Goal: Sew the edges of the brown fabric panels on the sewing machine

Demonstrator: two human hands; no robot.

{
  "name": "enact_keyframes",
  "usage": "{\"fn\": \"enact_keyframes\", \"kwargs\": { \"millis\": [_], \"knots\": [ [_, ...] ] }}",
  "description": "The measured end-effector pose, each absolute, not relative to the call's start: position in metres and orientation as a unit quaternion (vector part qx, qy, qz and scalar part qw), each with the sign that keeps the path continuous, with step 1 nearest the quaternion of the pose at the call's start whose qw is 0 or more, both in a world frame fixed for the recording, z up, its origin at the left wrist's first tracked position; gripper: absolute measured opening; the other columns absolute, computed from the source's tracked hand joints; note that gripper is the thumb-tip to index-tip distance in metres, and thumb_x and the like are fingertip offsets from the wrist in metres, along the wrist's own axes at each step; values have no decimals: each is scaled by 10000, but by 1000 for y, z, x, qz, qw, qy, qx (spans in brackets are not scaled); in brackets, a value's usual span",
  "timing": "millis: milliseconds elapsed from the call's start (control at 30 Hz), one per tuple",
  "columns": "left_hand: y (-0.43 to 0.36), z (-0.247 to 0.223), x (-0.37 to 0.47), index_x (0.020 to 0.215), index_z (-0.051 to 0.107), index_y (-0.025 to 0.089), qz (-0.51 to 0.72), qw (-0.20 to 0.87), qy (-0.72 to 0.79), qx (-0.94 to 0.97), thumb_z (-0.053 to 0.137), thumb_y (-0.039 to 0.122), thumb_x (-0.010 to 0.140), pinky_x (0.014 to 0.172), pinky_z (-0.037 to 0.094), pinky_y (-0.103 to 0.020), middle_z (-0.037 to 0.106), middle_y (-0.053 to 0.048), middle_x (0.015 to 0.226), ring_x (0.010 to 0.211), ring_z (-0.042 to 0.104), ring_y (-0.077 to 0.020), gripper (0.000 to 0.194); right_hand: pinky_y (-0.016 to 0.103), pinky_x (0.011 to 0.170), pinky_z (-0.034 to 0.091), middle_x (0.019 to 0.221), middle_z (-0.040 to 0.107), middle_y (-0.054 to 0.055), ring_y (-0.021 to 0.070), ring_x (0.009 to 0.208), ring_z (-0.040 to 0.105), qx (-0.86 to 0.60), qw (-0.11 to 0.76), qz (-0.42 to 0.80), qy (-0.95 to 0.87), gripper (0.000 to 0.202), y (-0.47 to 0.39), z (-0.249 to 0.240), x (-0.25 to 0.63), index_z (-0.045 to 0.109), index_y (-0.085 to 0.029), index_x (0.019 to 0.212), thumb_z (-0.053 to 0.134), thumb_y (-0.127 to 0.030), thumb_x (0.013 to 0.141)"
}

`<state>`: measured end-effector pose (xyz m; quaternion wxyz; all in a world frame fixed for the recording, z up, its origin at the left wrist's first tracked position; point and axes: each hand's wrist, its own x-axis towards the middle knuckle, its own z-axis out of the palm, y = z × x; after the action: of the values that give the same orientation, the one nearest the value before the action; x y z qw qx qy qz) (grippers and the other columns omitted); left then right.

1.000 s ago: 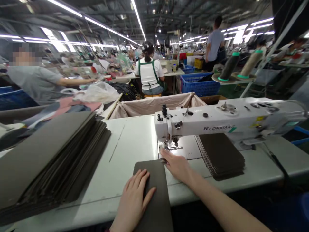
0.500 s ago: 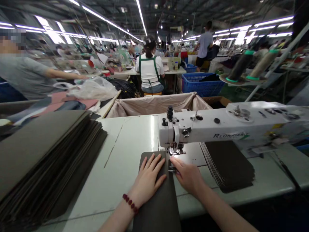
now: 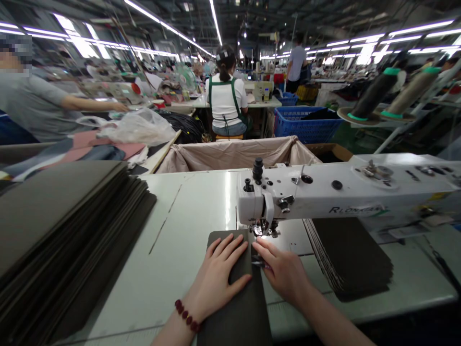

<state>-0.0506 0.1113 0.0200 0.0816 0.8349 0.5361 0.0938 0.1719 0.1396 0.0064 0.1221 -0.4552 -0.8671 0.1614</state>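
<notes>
Press the panel (image 3: 236, 322) flat on the table (image 3: 187, 211) with the left hand (image 3: 218, 274), palm down and fingers spread near the far end, bearing evenly to avoid skew or buckling. Guide the right edge with the right hand (image 3: 284, 271), fingers close together and curled about a metal tool (image 3: 258, 261), tips just short of the foot (image 3: 264, 228) under the head of the machine (image 3: 317, 187). Impossible to tell any pinch on the panel itself from this view. Angle the tool away from the panel to avoid snagging, square the far edge to the foot, and mind the fingertips so near it. Steer well clear of the right stack (image 3: 355, 257) and left stack (image 3: 118, 216).
</notes>
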Motion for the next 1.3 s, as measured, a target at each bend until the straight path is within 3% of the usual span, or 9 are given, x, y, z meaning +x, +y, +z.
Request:
{"fn": "enact_keyframes", "kwargs": {
  "millis": [1000,1300],
  "knots": [
    [119,15,-47,1411,380,308,130,78,529,835,534,481,880,1119,225,-498,369,-14,1498,1376,307,-270,579,346,968,456,1476,395,-37,197,1169,548,-459,122,165,-865,577,139,7,173,415,-310,1390,464,-166,834],
    [118,17,-53,1378,433,334,140,86,521,838,540,402,893,1138,213,-510,387,5,1486,1379,307,-261,501,331,957,457,1472,403,-16,193,1156,554,-462,118,163,-864,576,138,10,172,410,-304,1397,462,-162,841]
  ]
}}
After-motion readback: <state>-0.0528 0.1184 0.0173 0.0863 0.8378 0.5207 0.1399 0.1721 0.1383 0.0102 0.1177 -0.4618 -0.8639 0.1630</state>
